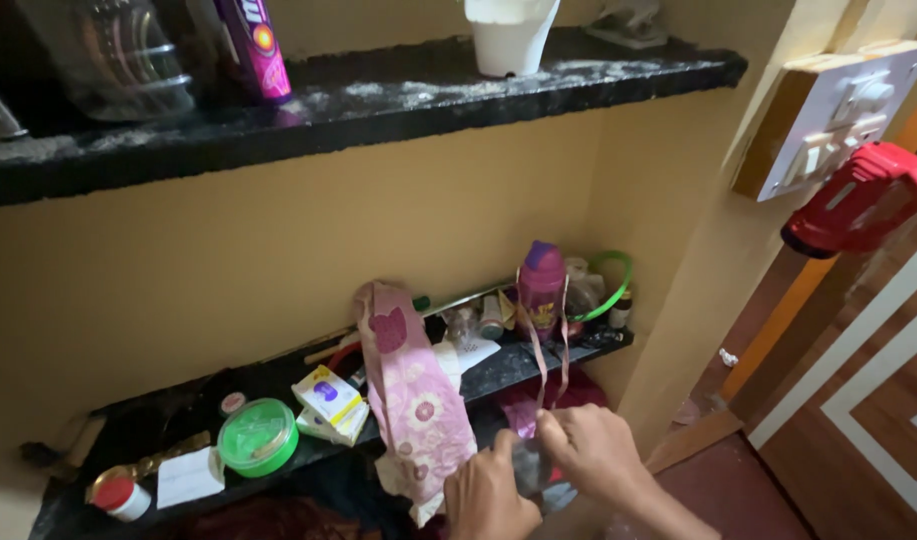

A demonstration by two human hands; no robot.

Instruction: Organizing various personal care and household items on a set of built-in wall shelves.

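Observation:
Low in the view, my left hand [490, 495] and my right hand [588, 450] are close together, both closed around a small dark grey object [529, 466] between them; what it is cannot be told. A thin pink strap [540, 360] runs up from my right hand to a pink and purple bottle [541, 284] that stands on the lower dark shelf [498, 375]. Just left of my hands a pink floral cloth [416, 405] drapes over the shelf's front edge.
The lower shelf holds a green round lidded tub [258, 436], a small white and yellow box [328, 397], a red-capped jar [120, 497] and several small bottles. An upper dark shelf [398, 100] carries a white cup [510, 35]. A red torch [858, 197] hangs by a switchboard [838, 115].

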